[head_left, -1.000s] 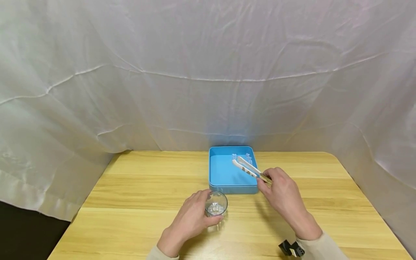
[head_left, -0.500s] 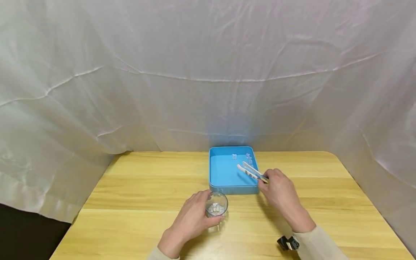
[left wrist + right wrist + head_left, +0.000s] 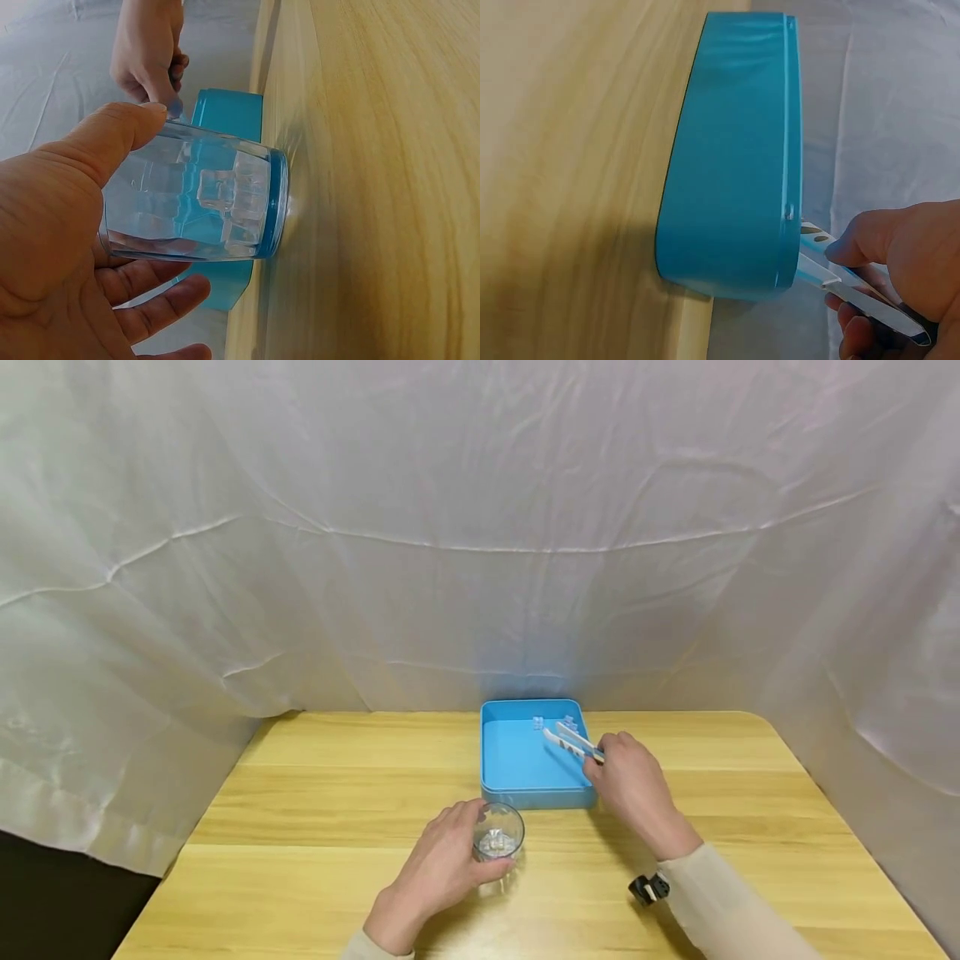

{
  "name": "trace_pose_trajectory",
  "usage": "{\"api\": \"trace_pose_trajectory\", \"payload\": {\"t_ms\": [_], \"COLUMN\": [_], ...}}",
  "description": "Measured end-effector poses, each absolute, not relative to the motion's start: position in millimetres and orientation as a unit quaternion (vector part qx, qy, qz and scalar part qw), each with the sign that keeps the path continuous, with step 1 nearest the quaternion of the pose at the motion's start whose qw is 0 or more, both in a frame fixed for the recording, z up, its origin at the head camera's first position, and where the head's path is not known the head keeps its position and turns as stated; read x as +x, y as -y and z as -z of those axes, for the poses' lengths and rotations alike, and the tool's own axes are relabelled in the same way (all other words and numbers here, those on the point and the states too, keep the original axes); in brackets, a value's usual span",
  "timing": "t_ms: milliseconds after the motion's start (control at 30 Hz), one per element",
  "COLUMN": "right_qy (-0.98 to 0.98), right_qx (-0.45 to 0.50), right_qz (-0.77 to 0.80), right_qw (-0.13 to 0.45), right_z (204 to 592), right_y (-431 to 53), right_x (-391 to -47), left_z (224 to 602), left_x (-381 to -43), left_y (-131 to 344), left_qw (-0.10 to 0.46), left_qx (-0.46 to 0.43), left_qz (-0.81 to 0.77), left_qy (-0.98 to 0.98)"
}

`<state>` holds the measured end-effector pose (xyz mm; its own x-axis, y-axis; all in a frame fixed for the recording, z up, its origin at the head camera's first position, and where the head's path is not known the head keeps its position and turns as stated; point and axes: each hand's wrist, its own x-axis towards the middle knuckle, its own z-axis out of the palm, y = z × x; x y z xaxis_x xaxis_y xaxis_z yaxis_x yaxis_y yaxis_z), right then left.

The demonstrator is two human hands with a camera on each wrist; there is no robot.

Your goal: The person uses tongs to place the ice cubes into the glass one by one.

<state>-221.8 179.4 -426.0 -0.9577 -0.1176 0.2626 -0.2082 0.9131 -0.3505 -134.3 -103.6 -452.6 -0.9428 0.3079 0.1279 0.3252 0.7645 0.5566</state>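
Note:
My left hand [image 3: 441,864] holds a clear drinking glass [image 3: 511,817] upright on the table, thumb on one side and fingers on the other. Several clear plastic-looking cubes [image 3: 217,187] lie at the glass's bottom. In my right hand [image 3: 633,789] is a pair of tongs [image 3: 567,741] with white, patterned arms, pinched between thumb and fingers. Their tips point into a shallow blue box [image 3: 536,799] and stand apart, with nothing visible between them. Clear cubes [image 3: 537,723] lie in the box's far right part, some partly behind the tongs. The box wall hides the tips in the right wrist view.
The wooden table [image 3: 315,810] ends at a pale cloth curtain [image 3: 420,610] behind the box. A black device [image 3: 649,889] sits at my right wrist. The glass stands just in front of the box.
The tongs first drew back toward the right, then shifted forward and left over the far right cubes. My left hand and the glass have stayed in place.

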Motion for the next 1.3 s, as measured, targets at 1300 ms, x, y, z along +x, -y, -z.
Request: {"api": "trace_pose_trajectory", "payload": {"t_ms": [1300], "right_qy": [0.98], "right_qx": [0.067], "right_qz": [-0.14], "right_qw": [0.123], "right_z": [443.7], "right_y": [-149.2], "right_x": [-275.4], "left_z": [455.3], "left_x": [-142.5], "left_y": [98.2], "left_qw": [0.007], "left_qx": [-0.17], "left_qz": [0.313], "left_qy": [0.935]}}
